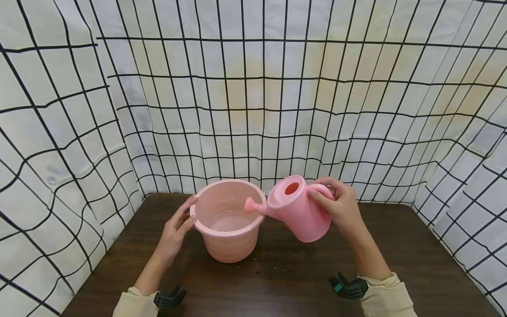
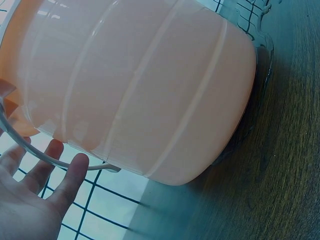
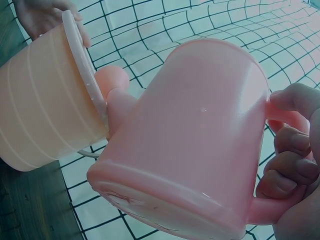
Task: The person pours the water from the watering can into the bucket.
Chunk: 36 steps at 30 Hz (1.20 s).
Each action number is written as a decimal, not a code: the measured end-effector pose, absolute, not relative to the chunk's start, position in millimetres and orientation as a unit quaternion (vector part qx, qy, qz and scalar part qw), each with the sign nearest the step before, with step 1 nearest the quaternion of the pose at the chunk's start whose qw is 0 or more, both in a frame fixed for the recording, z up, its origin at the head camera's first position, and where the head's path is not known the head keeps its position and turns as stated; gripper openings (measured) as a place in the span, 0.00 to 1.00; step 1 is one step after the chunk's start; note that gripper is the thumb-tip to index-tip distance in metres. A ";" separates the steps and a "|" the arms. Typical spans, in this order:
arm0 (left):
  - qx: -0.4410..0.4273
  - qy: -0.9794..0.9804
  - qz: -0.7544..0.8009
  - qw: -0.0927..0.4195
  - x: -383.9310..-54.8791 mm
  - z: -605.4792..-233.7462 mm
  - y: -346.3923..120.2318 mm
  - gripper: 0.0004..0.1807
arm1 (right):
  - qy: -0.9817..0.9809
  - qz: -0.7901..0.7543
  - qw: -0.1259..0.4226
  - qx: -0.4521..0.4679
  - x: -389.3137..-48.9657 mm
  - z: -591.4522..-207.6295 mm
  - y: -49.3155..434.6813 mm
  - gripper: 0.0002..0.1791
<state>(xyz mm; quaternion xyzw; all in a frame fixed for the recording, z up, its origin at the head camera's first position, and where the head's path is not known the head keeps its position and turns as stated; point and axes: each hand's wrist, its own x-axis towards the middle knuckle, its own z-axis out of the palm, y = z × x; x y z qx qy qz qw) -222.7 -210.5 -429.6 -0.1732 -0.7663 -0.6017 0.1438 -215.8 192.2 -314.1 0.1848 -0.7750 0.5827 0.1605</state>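
A pale pink bucket [image 1: 231, 246] stands upright on the dark wooden table, with a pale, shiny surface low inside it. My left hand [image 1: 176, 229] holds the bucket's left rim; in the left wrist view, its fingertips [image 2: 77, 165] are by the thin bail handle [image 2: 35, 152] and outer wall. My right hand [image 1: 338, 204] grips the loop handle of a pink watering can [image 1: 303, 218], fingers wrapped through it. The can is raised off the table and tilted left. Its spout's flared rose [image 1: 251, 205] reaches over the bucket's right rim. No stream of water shows.
Small water drops [image 1: 279, 268] lie on the table [image 1: 293, 290] in front of the bucket and can. White cloth walls with black grid lines [image 1: 253, 110] close in the back and both sides. A dark wrist strap [image 1: 348, 288] sits at each sleeve.
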 end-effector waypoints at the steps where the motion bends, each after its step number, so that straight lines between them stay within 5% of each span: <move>1: -0.173 -0.766 -0.602 0.144 -222.7 -429.6 -210.4 0.26 | -0.775 0.583 0.160 0.185 -216.0 -314.1 192.3 0.12; 36: -0.174 -0.765 -0.603 0.140 -223.0 -429.9 -210.8 0.26 | -0.777 0.583 0.153 0.179 -217.7 -313.5 192.6 0.13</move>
